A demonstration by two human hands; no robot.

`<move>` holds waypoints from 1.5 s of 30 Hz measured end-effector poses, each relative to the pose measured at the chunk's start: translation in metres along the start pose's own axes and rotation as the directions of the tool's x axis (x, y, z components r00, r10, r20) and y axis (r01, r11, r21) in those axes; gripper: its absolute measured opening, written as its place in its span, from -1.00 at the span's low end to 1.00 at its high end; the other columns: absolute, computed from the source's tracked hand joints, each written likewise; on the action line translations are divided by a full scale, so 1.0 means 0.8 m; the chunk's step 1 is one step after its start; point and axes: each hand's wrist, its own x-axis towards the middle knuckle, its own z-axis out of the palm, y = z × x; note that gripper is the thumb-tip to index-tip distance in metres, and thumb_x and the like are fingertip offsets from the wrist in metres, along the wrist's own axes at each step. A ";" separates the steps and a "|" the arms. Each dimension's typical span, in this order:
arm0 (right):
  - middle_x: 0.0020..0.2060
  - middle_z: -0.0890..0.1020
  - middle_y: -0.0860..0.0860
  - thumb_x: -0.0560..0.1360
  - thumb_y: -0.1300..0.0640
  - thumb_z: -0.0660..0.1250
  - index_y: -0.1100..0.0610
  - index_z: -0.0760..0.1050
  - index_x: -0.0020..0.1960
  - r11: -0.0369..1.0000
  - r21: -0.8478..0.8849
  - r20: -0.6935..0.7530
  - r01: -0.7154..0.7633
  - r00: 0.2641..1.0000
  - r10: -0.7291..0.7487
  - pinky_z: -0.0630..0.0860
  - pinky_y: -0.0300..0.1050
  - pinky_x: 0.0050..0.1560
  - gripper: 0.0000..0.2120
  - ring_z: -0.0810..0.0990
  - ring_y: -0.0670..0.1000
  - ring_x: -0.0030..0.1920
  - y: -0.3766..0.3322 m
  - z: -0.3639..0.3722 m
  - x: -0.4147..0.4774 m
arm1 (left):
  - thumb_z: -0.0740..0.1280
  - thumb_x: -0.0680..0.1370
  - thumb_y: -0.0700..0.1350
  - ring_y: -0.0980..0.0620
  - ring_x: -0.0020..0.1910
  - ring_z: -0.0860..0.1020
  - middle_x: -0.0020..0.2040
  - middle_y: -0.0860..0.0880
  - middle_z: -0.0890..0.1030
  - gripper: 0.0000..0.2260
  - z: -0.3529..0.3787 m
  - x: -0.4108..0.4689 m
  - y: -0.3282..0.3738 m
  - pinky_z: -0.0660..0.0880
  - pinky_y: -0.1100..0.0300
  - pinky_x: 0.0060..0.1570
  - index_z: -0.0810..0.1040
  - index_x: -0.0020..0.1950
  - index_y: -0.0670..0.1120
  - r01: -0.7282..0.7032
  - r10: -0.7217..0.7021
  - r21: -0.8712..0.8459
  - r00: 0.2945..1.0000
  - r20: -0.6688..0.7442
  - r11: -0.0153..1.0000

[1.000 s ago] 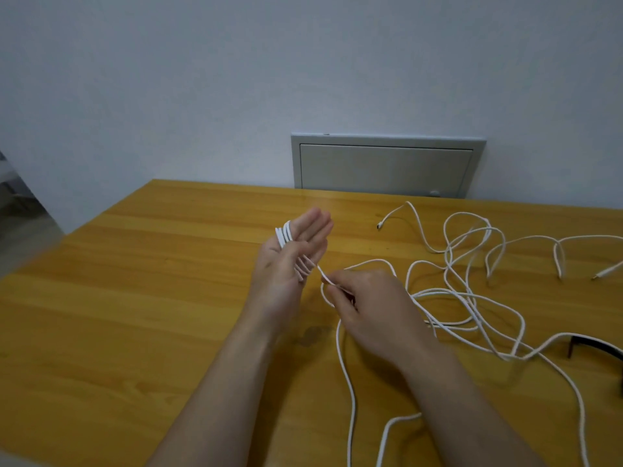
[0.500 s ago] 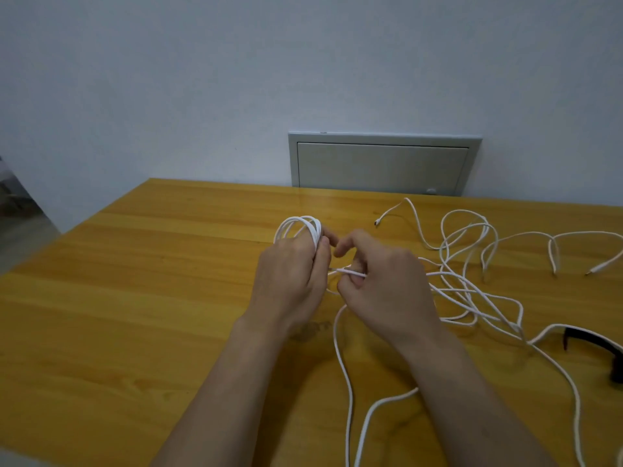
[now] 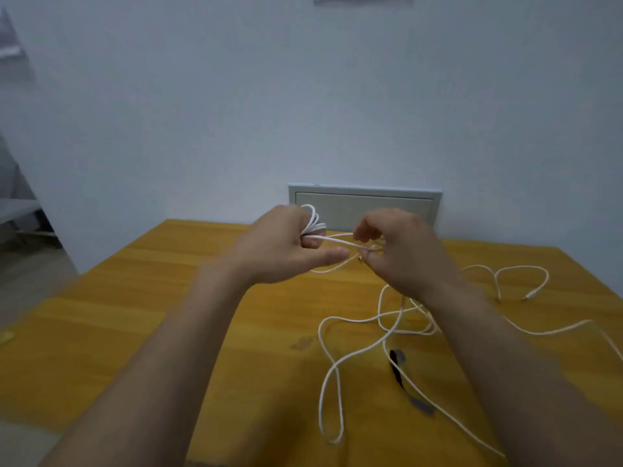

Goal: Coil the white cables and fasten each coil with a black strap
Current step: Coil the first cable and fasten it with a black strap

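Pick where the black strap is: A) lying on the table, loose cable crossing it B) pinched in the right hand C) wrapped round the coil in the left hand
A: the black strap lies flat on the wooden table, white cable crossing it; the left hand and right hand hold only cable.

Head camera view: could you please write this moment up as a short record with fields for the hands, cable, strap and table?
left hand: raised above the table, grips the coil of wound loops
right hand: pinches the white cable close to the coil
loose cable: sprawled in loops on the table
black strap: lies on the table, a cable strand crossing it, untouched
coil fastened: not yet
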 end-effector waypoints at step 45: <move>-0.07 0.66 0.08 0.48 0.20 0.48 0.09 0.52 0.29 0.750 0.410 0.221 -0.518 0.855 0.470 0.60 -0.09 -0.15 -0.60 0.69 0.04 -0.22 -0.022 -0.103 -0.009 | 0.07 0.75 0.06 0.06 -0.52 0.06 -0.49 0.07 0.14 -0.54 -0.103 0.011 0.087 -0.02 0.15 -0.46 0.11 -0.34 0.02 0.117 -0.307 -0.827 0.949 -0.070 0.550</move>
